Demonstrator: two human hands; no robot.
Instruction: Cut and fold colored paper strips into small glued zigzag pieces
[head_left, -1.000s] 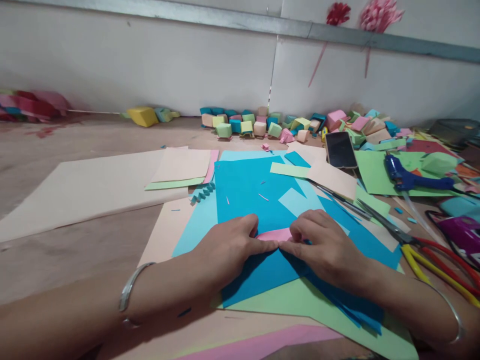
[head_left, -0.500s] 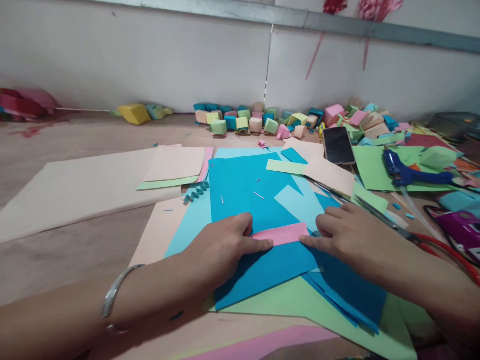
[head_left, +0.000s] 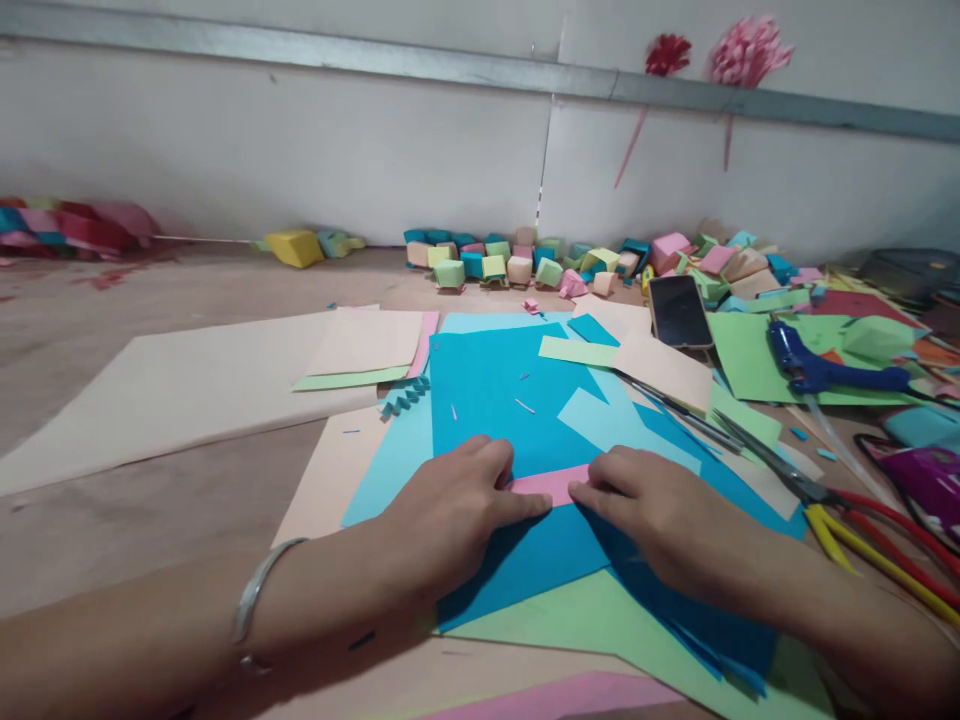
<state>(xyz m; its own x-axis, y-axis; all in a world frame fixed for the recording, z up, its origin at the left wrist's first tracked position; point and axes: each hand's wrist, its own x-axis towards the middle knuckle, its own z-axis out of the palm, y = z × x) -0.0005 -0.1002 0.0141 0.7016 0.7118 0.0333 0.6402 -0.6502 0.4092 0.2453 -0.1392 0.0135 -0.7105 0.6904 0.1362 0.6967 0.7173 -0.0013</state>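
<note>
A folded pink paper strip (head_left: pixel 561 487) lies across a blue paper sheet (head_left: pixel 499 385). My left hand (head_left: pixel 461 510) holds its left end down, index finger along the lower edge and the other fingers curled. At the strip's right end, my right hand (head_left: pixel 656 505) has its fingers closed and pressed on the paper, covering that end. Small pink and blue scraps are scattered on the blue sheet. Beneath it are light blue paper (head_left: pixel 375 490) and green paper (head_left: pixel 555 620).
Scissors with red handles (head_left: pixel 795 475) lie right of my right hand, near yellow handles (head_left: pixel 829 540). Farther right are a blue glue gun (head_left: pixel 832 375) and a phone (head_left: pixel 679 312). Several small paper boxes (head_left: pixel 493 267) line the wall. Cream paper (head_left: pixel 187 390) spreads out at left.
My right hand has slid left along the pink strip, closer to my left hand, and now covers its right end. My left hand stays on the strip. The view has tilted up slightly.
</note>
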